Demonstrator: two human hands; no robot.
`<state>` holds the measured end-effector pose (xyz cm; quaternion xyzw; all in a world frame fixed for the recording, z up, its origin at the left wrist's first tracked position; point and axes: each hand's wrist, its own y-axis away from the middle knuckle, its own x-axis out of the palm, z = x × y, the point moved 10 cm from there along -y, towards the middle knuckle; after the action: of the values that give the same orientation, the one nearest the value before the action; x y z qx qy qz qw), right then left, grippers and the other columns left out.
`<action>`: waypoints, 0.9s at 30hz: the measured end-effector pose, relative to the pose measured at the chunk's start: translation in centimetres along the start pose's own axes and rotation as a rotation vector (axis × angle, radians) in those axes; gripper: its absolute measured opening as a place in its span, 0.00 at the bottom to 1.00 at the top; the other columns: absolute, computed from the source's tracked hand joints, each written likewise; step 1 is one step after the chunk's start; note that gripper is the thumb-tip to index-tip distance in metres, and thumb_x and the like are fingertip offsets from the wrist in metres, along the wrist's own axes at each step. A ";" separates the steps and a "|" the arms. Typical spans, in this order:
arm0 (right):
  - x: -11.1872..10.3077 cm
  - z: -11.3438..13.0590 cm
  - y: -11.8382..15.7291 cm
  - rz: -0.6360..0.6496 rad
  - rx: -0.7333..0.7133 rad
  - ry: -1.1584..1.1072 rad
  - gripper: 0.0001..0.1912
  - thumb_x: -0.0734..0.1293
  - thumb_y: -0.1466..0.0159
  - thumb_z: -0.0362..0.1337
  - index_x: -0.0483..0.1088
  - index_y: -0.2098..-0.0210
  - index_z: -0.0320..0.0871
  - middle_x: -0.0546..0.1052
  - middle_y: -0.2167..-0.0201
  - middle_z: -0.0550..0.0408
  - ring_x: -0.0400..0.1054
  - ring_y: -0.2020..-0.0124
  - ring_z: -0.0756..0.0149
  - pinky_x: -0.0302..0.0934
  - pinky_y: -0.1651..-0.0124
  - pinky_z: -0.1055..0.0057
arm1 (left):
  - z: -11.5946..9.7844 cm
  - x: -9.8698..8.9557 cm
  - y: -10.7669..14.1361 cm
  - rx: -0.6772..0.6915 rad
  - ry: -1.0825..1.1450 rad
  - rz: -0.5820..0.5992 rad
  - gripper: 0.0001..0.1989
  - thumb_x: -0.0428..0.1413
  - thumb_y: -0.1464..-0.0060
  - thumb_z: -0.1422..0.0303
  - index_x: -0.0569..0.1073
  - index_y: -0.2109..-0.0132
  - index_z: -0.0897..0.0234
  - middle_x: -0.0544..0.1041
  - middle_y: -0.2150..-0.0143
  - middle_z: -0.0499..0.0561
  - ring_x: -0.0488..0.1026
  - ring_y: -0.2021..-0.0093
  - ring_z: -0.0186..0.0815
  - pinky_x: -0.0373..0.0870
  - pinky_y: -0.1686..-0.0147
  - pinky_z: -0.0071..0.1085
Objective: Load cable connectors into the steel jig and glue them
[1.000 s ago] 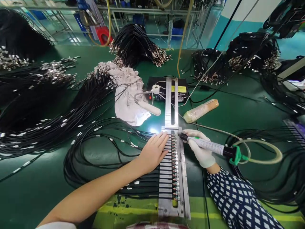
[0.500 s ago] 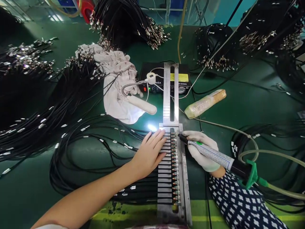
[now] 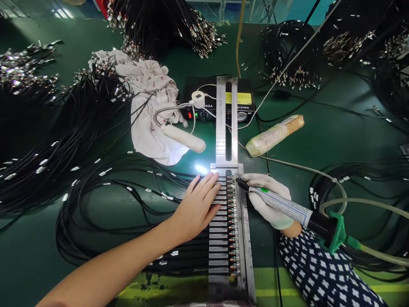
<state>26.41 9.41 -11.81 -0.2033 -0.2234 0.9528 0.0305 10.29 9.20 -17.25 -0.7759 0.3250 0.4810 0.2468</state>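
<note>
A slotted metal fixture (image 3: 218,248) lies lengthwise on the table, with black cables coming in from the left and a row of small connectors (image 3: 233,232) along its right side. My left hand (image 3: 196,209) is bare and lies flat across the fixture's upper slots, fingers slightly apart. In a white glove, my right hand (image 3: 271,202) is wrapped round a dispensing syringe (image 3: 281,204) with a printed label and a green cap. The syringe's black tip is at the connectors near the top of the row.
Behind the fixture sits a black controller box (image 3: 204,114). A small lamp (image 3: 183,138) lies by a white cloth (image 3: 143,123). A wrapped stick (image 3: 275,135) is at the right. Black cable bundles (image 3: 92,102) cover the left, with more at the back and right.
The whole view has shifted slightly, moving the scene a little left and up. Relative to the connectors, the syringe tip is slightly nearer. My left hand stays on the fixture.
</note>
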 end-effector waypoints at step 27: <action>-0.3 0.6 -0.1 -0.013 -0.040 0.030 0.06 0.69 0.41 0.30 0.74 0.63 0.44 0.82 0.60 0.49 0.79 0.60 0.60 0.75 0.55 0.64 | -0.2 0.0 0.1 0.024 -0.059 -0.020 0.21 0.48 0.34 0.68 0.62 0.37 0.70 0.56 0.29 0.64 0.50 0.28 0.49 0.50 0.32 0.54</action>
<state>26.48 9.25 -11.15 -0.2164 -0.2434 0.9448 0.0361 10.32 9.03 -17.15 -0.7616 0.3156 0.4972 0.2705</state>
